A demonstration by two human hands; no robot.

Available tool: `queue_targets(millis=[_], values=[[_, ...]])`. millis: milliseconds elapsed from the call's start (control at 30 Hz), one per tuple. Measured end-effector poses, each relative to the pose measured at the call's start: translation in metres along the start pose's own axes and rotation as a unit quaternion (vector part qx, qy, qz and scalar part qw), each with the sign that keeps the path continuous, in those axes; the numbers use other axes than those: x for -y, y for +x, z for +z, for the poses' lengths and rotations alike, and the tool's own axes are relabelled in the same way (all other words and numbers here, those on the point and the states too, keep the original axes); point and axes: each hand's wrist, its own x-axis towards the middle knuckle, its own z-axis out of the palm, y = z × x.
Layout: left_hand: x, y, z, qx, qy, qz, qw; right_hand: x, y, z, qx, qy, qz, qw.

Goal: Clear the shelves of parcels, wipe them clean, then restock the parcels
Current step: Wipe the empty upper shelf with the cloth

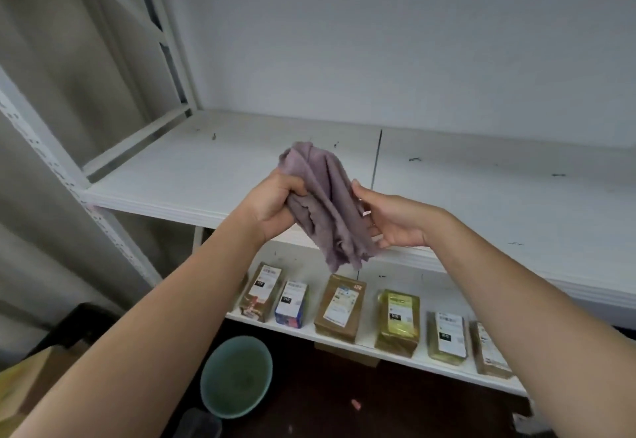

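Cloth: mauve wiping cloth (325, 203), bunched and creased, held in the air between both hands in front of the upper shelf; its lower end hangs free below the palms
Left hand: left hand (275, 205) grips the cloth's left side, fingers curled round the fabric, thumb laid over its top edge
Right hand: right hand (395, 219) touches the cloth's right side; thumb upright against the fabric, fingers loosely bent behind and under it, fingertips partly hidden by the folds
Upper shelf: white shelf board (481, 196) carries only small dark specks and scuffs
Lower shelf: white board (447, 286) holds a row of labelled parcels (340, 307) standing side by side along the front edge, six in view, the rightmost cut off by the right forearm
Basin: teal round basin (237, 375) on the dark floor below the shelves, holding murky water
Floor, left: cardboard box (31, 389), only partly in view, contents cannot be told
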Motion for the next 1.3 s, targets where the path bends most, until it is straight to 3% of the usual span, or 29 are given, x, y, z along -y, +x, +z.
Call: queue_targets(millis=[167,300,433,567,667,733,800,900,1100,1200,1300], values=[[0.019,0.018,0.064,0.022,-0.005,-0.012,1.000,-0.014,-0.036,-0.048,-0.122,-0.065,-0.071,0.988],[0.031,0.036,0.102,0.072,0.021,-0.027,0.997,-0.019,-0.053,-0.091,-0.221,-0.033,-0.123,0.967],[0.044,0.055,0.131,0.020,0.044,-0.021,0.999,-0.015,-0.063,-0.122,-0.340,0.009,-0.182,0.923],[0.043,0.073,0.151,0.056,0.009,-0.035,0.998,-0.024,-0.064,-0.155,-0.442,-0.039,-0.105,0.890],[0.032,0.084,0.175,0.099,-0.016,-0.042,0.994,-0.036,-0.075,-0.167,-0.443,-0.045,0.005,0.895],[0.029,0.096,0.190,0.103,-0.028,-0.057,0.993,-0.041,-0.085,-0.168,-0.392,-0.021,0.044,0.919],[0.029,0.107,0.206,0.124,-0.038,-0.058,0.990,-0.046,-0.094,-0.170,-0.323,0.069,0.027,0.944],[0.038,0.117,0.226,0.174,-0.064,-0.093,0.978,-0.052,-0.101,-0.181,-0.260,0.207,-0.046,0.942],[0.053,0.138,0.265,0.193,-0.018,-0.111,0.975,-0.067,-0.140,-0.215,-0.270,0.156,-0.100,0.945],[0.062,0.150,0.284,0.165,0.046,-0.182,0.968,-0.071,-0.161,-0.239,-0.398,0.141,-0.145,0.895],[0.072,0.160,0.303,0.145,0.160,-0.211,0.953,-0.071,-0.172,-0.278,-0.546,0.151,-0.190,0.802]])
